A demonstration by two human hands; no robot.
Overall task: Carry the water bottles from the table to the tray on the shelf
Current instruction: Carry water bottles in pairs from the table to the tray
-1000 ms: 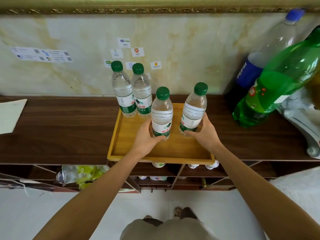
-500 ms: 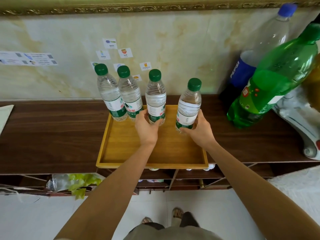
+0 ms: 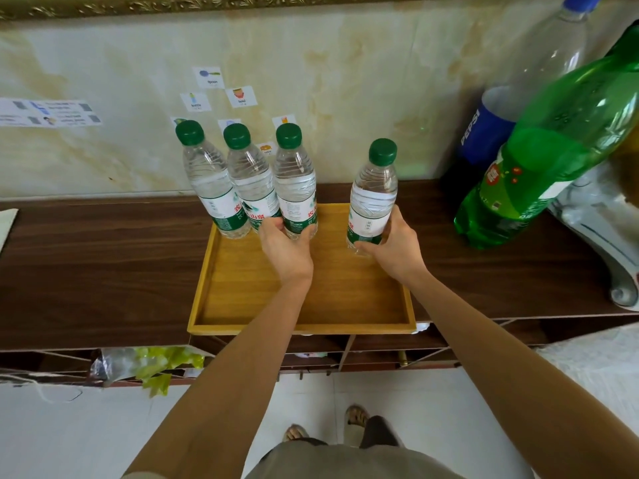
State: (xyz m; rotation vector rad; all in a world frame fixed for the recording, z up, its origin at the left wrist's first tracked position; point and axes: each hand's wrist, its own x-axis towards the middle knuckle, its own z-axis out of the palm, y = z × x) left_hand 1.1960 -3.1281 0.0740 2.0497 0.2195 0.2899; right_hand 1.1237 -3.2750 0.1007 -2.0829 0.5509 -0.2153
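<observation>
A yellow wooden tray (image 3: 242, 305) lies on the dark wooden shelf (image 3: 103, 271). Two clear water bottles with green caps (image 3: 211, 188) (image 3: 250, 181) stand upright at the tray's back left corner. My left hand (image 3: 285, 248) grips the base of a third bottle (image 3: 294, 181), which stands right beside those two. My right hand (image 3: 394, 247) holds a fourth bottle (image 3: 373, 195) by its lower part, upright over the tray's back right area; whether its base touches the tray is hidden by my fingers.
A big green soda bottle (image 3: 539, 167) and a Pepsi bottle (image 3: 491, 129) stand on the shelf to the right, next to a white ornament (image 3: 608, 236). Small stickers dot the marble wall (image 3: 345, 98). Cubbies with a plastic bag (image 3: 138, 364) sit below the shelf.
My left hand pushed its bottle back and left until it stands beside the two rear bottles. My right hand has kept its bottle at the tray's back right.
</observation>
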